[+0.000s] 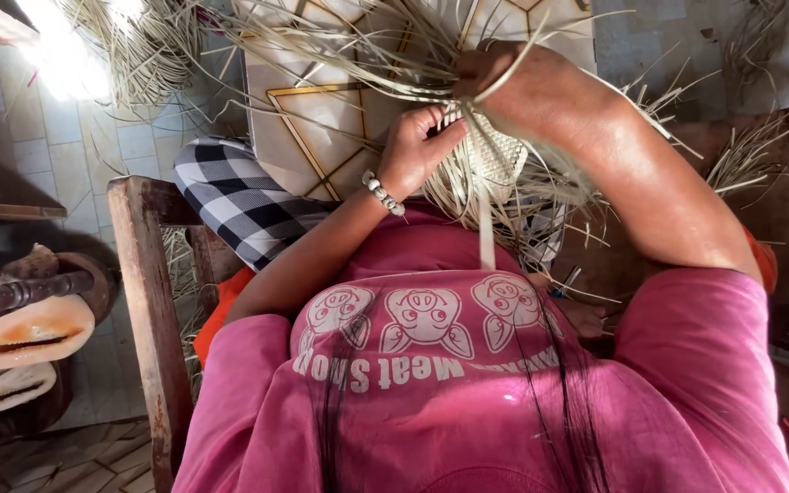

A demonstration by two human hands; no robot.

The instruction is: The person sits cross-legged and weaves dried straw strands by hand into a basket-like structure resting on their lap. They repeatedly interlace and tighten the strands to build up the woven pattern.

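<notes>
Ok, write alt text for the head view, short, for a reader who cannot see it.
Seen from above, a person in a pink shirt weaves a small mat of pale straw strips, the left hand pinching strips and the right hand gripping a bundle. A wooden chair frame stands on the left.

The pale tiled floor (75,146) carries loose heaps of dry straw-coloured reed strips (143,50) and a worn brown wooden chair (143,301).

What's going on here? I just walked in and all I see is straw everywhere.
A person in a pink shirt is weaving pale straw strips into a small woven panel. The left hand pinches strips at the panel's edge, while the right hand grips a bunch of loose strips above it. More strips lie on the tiled floor.
</notes>
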